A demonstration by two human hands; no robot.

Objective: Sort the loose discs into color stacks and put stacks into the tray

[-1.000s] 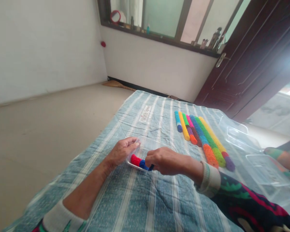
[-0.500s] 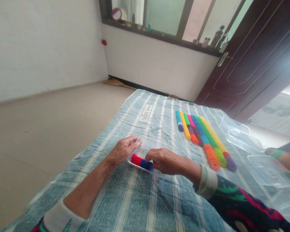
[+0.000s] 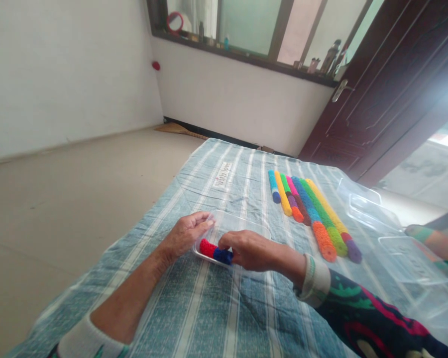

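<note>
A clear plastic container (image 3: pixel 242 219) lies on the striped cloth in front of me. My left hand (image 3: pixel 184 233) is closed on its left rim, thumb on top. Inside, along the near side, rests a knitted-looking red and blue roll (image 3: pixel 213 251). The fingers of my right hand (image 3: pixel 250 250) are curled round the blue end of this roll, and its right tip is hidden by them. To the right, a row of colourful rolls (image 3: pixel 302 199) of different lengths lies side by side, apart from both hands.
More clear plastic containers (image 3: pixel 414 256) stand along the right side of the cloth-covered surface (image 3: pixel 194 298). A printed "With love" label (image 3: pixel 223 175) shows on the cloth's far left part. A dark door (image 3: pixel 373 89) stands behind at the right.
The whole view has shifted slightly, so everything appears a little further left. Both hands keep the same places on the container and the roll.
</note>
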